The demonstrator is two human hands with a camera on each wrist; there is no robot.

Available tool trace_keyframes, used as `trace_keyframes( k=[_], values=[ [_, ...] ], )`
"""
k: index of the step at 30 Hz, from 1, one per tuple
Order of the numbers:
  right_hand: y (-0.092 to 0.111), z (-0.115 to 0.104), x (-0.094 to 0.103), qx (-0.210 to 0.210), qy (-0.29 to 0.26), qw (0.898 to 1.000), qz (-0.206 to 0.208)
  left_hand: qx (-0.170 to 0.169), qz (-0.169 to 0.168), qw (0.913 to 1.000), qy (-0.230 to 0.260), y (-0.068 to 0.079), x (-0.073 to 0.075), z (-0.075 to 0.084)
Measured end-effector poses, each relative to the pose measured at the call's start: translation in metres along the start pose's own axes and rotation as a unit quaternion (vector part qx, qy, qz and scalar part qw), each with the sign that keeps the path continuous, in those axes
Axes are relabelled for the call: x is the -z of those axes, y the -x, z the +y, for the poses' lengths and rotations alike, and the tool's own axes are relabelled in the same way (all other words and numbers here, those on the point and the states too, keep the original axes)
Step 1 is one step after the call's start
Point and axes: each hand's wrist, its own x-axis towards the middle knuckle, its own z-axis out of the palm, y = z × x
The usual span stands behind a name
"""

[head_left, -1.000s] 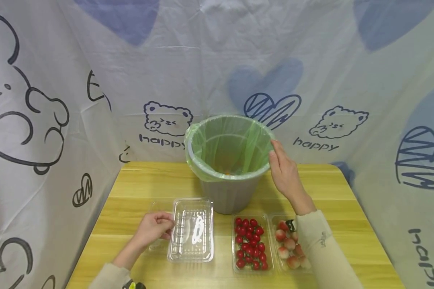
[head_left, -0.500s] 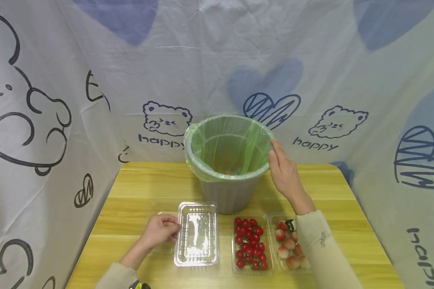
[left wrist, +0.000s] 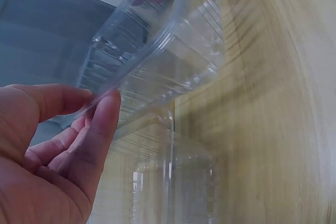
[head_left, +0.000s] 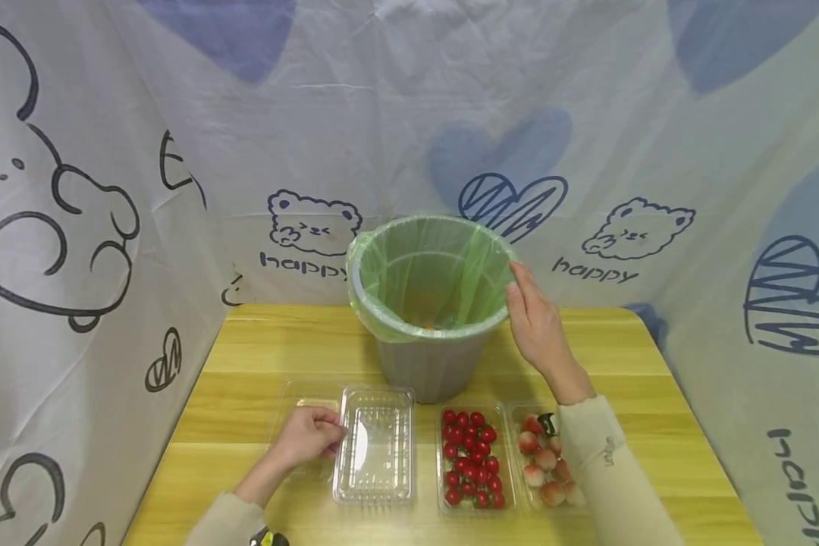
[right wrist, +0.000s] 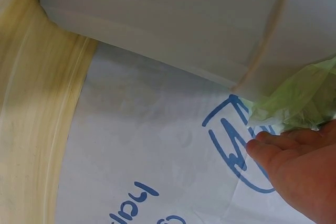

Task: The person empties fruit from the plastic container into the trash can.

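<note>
My left hand (head_left: 310,436) pinches the left rim of a clear plastic container (head_left: 375,447) between thumb and fingers. In the left wrist view this container (left wrist: 157,61) is tilted, with bare see-through walls. Another clear container (head_left: 283,432) lies on the table, partly under my left hand. My right hand (head_left: 538,326) rests against the right rim of a grey trash can (head_left: 430,371) lined with a green bag (head_left: 382,284). In the right wrist view its fingers (right wrist: 283,145) look fairly straight beside the bag (right wrist: 299,95); the thumb is hidden there.
Right of the held container, a clear tray holds red cherry tomatoes (head_left: 474,455). Beside it, another holds pinkish-red fruit (head_left: 546,466), partly covered by my right sleeve (head_left: 607,462). Small orange bits (head_left: 430,327) show inside the can. A printed cloth (head_left: 382,114) surrounds the wooden table (head_left: 246,341).
My left hand has moved to the right and slightly down with the clear container. My right hand has stayed at the trash can's rim.
</note>
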Motion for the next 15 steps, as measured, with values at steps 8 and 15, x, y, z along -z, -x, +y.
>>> trace_keyframes(
  k=[8, 15],
  values=[
    [-0.0001, 0.0005, 0.0002, -0.001, 0.003, 1.000, 0.001, 0.007, 0.014, 0.9995, -0.029, -0.0020, -0.0030, -0.0042],
    [0.0002, -0.0015, 0.0017, 0.002, -0.001, 1.000, -0.005, 0.000, 0.043, 0.9970, -0.064, -0.0025, -0.0035, -0.0056]
  ],
)
